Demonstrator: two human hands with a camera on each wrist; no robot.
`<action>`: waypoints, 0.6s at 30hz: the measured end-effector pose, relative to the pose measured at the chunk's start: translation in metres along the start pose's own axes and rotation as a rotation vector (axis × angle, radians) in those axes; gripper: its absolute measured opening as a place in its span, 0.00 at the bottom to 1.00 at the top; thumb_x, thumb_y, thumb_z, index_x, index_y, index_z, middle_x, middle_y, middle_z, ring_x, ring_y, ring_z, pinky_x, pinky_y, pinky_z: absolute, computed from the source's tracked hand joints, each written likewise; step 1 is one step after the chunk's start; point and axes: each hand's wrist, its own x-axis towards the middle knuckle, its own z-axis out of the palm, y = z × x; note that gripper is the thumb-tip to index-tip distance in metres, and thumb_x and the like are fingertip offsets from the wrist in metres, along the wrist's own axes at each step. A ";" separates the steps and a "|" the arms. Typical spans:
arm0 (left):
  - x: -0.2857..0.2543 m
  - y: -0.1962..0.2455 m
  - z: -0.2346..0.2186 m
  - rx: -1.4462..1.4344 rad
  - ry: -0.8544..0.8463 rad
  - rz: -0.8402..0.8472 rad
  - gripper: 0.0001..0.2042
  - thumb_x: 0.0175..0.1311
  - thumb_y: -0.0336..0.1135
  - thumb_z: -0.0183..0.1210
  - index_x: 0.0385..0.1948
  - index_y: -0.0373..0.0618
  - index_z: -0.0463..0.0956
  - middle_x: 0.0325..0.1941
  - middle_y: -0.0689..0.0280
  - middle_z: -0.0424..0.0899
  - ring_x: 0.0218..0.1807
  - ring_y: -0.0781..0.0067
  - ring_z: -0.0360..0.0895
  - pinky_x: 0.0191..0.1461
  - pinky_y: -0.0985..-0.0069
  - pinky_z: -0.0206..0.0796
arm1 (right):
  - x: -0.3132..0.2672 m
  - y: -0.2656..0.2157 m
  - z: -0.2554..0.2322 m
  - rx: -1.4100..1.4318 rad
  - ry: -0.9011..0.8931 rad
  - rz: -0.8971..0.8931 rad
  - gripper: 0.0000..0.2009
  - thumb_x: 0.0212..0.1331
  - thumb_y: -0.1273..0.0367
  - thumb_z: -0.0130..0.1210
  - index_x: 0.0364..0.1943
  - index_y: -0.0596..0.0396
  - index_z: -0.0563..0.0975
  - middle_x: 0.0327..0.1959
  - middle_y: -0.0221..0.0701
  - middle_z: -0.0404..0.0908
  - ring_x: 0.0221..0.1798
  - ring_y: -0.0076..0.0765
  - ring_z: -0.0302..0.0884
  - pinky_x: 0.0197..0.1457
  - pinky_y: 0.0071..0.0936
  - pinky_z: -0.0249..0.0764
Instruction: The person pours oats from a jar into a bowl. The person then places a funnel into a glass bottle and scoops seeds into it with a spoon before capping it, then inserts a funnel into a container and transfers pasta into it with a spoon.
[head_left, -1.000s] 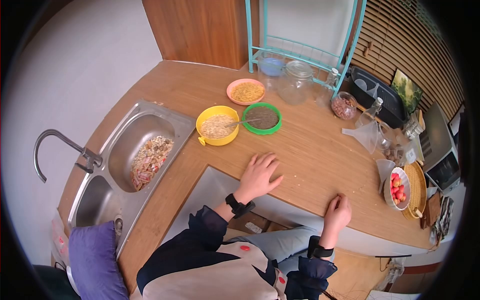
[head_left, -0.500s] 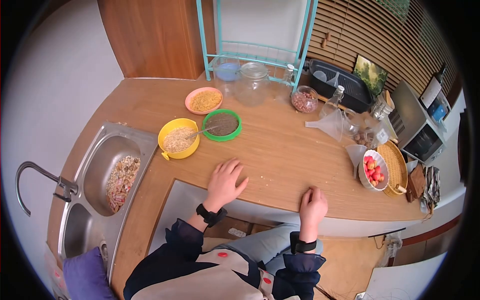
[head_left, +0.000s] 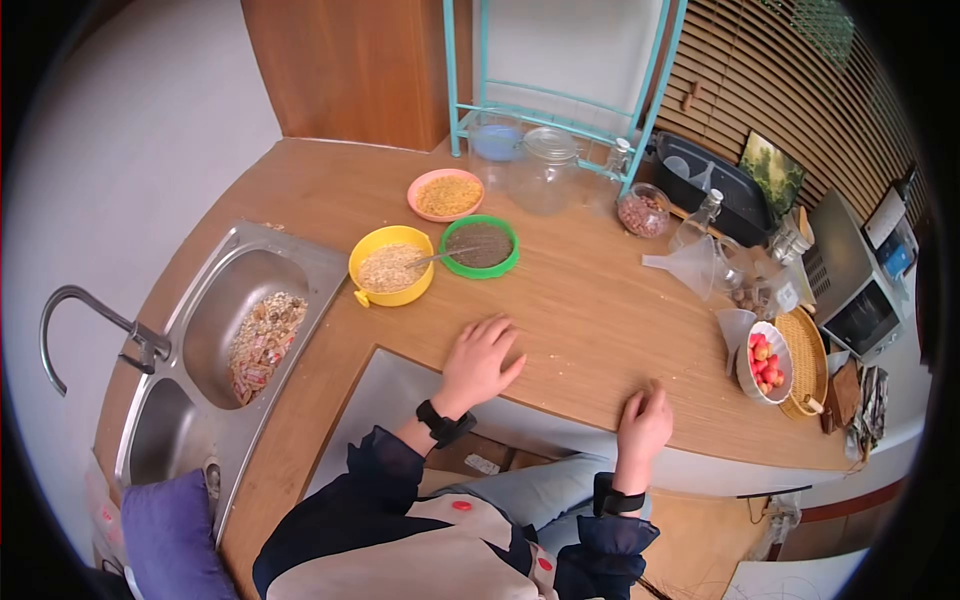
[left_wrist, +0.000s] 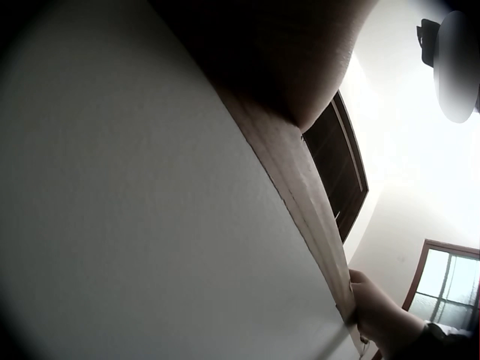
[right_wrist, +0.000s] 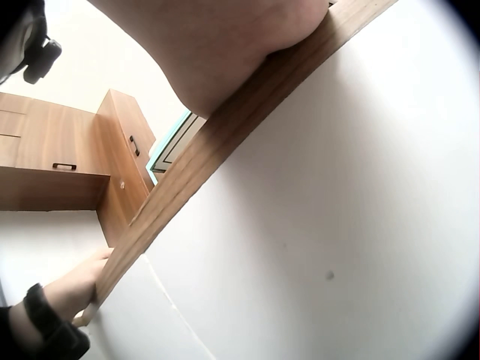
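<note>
My left hand (head_left: 478, 366) rests palm down on the front part of the wooden counter (head_left: 590, 320), its fingers relaxed and the thumb spread to the right. Farther right, my right hand (head_left: 645, 428) lies at the counter's front edge with loosely curled fingers and nothing in it. Beyond the left hand stand a yellow bowl (head_left: 392, 268) of pale flakes, a green dish (head_left: 480, 247) of dark grains with a spoon reaching across both, and a pink plate (head_left: 445, 195) of yellow bits. In the right wrist view the left hand (right_wrist: 79, 285) touches the counter edge.
At left is a steel sink (head_left: 245, 330) with food scraps in it. Glass jars (head_left: 545, 172) stand by a turquoise rack (head_left: 560, 120). Toward the right are a funnel (head_left: 690, 265), a bowl of red fruit (head_left: 765, 365), a wicker tray (head_left: 808, 365) and a microwave (head_left: 850, 280).
The head view has swung right and then partly back, shifting the whole scene in the picture. Both hands keep nearly the same place on the counter.
</note>
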 end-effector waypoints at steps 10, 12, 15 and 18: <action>0.000 0.000 -0.001 0.015 0.007 -0.001 0.16 0.50 0.39 0.55 0.37 0.40 0.71 0.48 0.58 0.70 0.53 0.59 0.65 0.54 0.66 0.56 | 0.001 0.003 0.001 0.007 -0.017 -0.067 0.05 0.48 0.73 0.48 0.29 0.57 0.74 0.25 0.38 0.73 0.28 0.46 0.70 0.30 0.36 0.67; 0.001 0.000 0.000 0.016 0.008 0.001 0.16 0.50 0.39 0.55 0.37 0.40 0.71 0.48 0.58 0.70 0.52 0.59 0.65 0.54 0.66 0.56 | 0.001 0.002 0.000 -0.003 -0.031 -0.055 0.05 0.48 0.73 0.48 0.29 0.56 0.74 0.25 0.38 0.73 0.28 0.45 0.70 0.31 0.36 0.67; 0.000 -0.001 0.000 0.019 0.005 -0.002 0.16 0.49 0.39 0.55 0.37 0.40 0.71 0.48 0.58 0.70 0.52 0.59 0.65 0.53 0.66 0.57 | 0.000 0.002 0.001 0.001 -0.026 -0.046 0.05 0.48 0.73 0.48 0.29 0.56 0.74 0.24 0.38 0.73 0.28 0.45 0.70 0.31 0.36 0.67; 0.000 0.000 -0.001 0.030 0.006 0.002 0.16 0.49 0.39 0.55 0.37 0.40 0.71 0.48 0.58 0.70 0.52 0.59 0.65 0.53 0.66 0.57 | 0.000 0.002 0.002 -0.004 -0.022 -0.045 0.05 0.48 0.73 0.49 0.29 0.56 0.75 0.24 0.38 0.73 0.28 0.45 0.70 0.30 0.36 0.67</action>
